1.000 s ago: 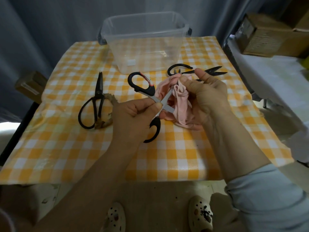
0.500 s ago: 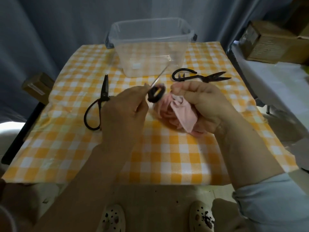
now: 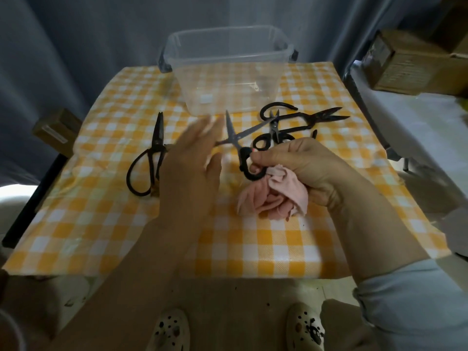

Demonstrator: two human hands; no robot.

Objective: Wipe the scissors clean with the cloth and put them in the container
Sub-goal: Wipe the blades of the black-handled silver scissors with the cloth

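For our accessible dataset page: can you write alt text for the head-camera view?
A person's right hand grips a pink cloth and pinches a handle of open scissors over a yellow checked table, the open left hand beside them. One black pair lies left, more pairs right; a clear container stands behind.

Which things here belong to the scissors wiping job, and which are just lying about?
Job: held scissors and pink cloth in the right hand; clear plastic container; black scissors at left; black shears and small scissors at right.
Lying about: cardboard box far right; brown box far left.
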